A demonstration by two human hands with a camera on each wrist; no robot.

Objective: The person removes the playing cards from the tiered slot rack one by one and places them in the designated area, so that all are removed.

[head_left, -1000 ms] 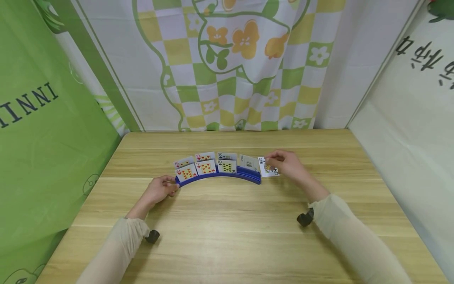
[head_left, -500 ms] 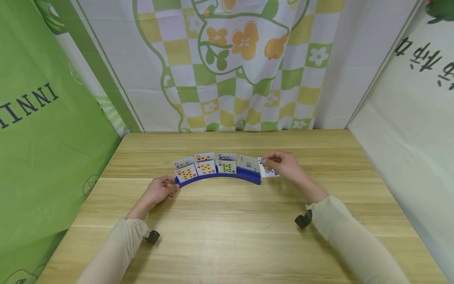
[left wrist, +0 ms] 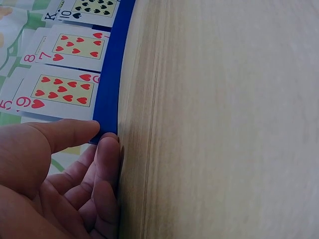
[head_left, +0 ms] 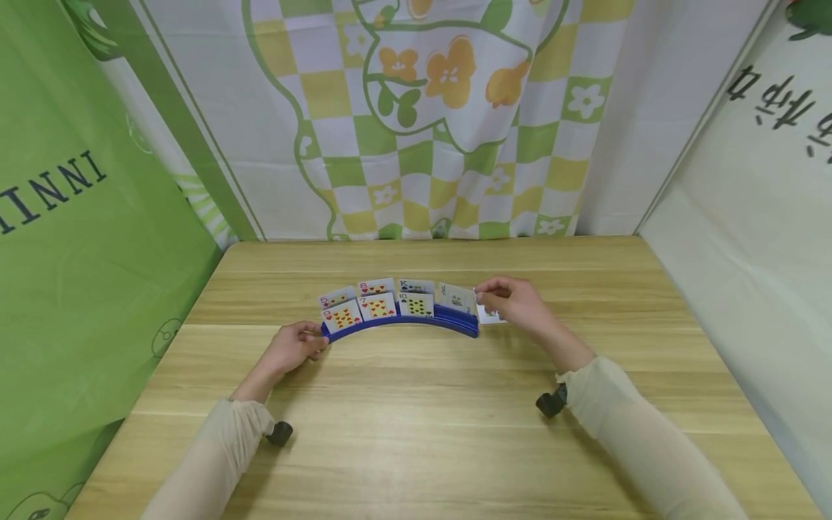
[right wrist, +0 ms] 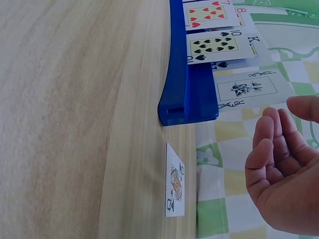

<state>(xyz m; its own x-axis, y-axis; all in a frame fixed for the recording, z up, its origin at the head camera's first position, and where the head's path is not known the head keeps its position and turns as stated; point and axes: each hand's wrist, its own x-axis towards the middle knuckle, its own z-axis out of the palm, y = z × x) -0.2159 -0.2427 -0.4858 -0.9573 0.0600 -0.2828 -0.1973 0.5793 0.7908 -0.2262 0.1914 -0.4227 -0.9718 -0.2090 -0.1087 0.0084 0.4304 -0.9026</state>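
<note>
A curved blue card holder (head_left: 448,316) stands on the table with playing cards in two rows. My left hand (head_left: 294,348) pinches its left end between thumb (left wrist: 75,133) and fingers, beside the nine of hearts (left wrist: 60,92). My right hand (head_left: 518,305) is at the other end, its fingertips close to the outer edge of the joker card (right wrist: 249,89) in the back row. Whether they touch that edge is unclear. Beneath this hand a queen card (right wrist: 174,181) lies face up on the table, partly hidden in the head view.
The seven of hearts (head_left: 378,306) and the ten of spades (head_left: 416,305) stand in the front row. Behind are a five (head_left: 337,297), an eight (head_left: 375,287) and a king (head_left: 416,285). A patterned cloth (head_left: 448,180) hangs behind the wooden table (head_left: 403,419).
My right hand has moved slightly left, from over the queen card to the joker's edge. The left hand and the holder have stayed still.
</note>
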